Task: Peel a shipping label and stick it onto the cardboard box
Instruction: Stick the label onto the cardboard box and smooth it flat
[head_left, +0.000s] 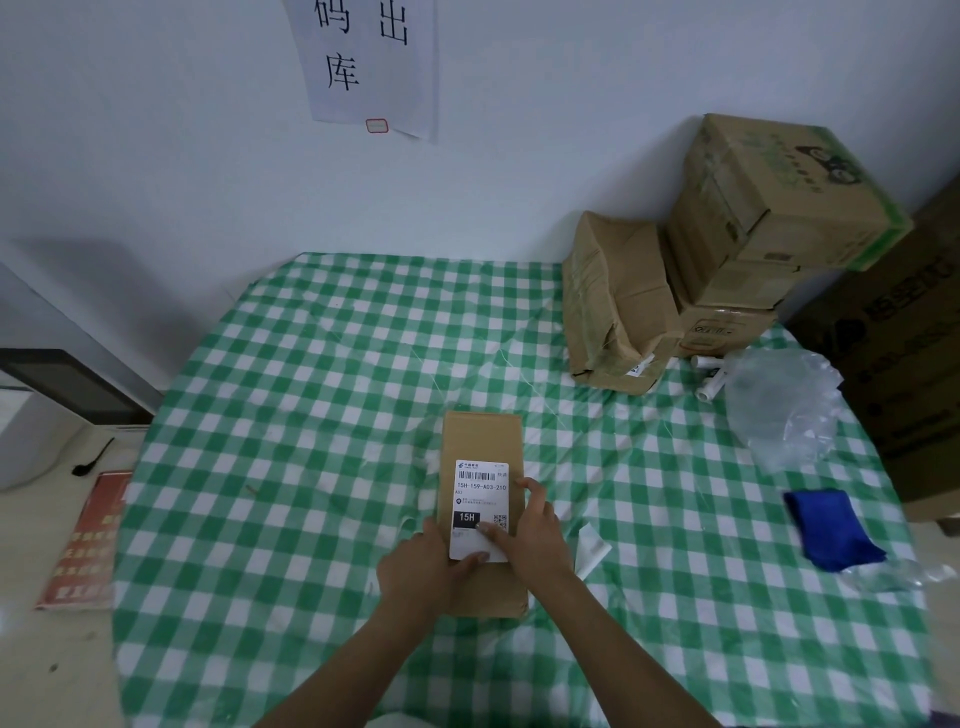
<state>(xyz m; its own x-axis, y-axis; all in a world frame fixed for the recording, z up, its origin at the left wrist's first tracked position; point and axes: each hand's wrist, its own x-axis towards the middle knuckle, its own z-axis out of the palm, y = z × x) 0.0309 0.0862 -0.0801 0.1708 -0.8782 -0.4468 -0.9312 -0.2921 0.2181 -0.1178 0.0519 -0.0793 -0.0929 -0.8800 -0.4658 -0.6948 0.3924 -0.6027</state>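
Observation:
A small flat cardboard box (482, 436) lies lengthwise on the green checked tablecloth near the front middle. A white shipping label (480, 493) with a barcode and a black "15H" block lies on the box's top. My left hand (423, 569) rests at the box's near left side, its thumb on the label's lower edge. My right hand (530, 530) lies over the label's right side, with fingers pressing on its right edge and lower part. A white strip of backing paper (592, 551) lies on the cloth just right of the box.
Stacked cardboard boxes (727, 249) stand at the back right against the wall. In front of them are white tubes (709, 371) and a crumpled clear plastic bag (784, 405). A blue cloth (826, 530) lies at the right. The table (311, 415) drops off at the left.

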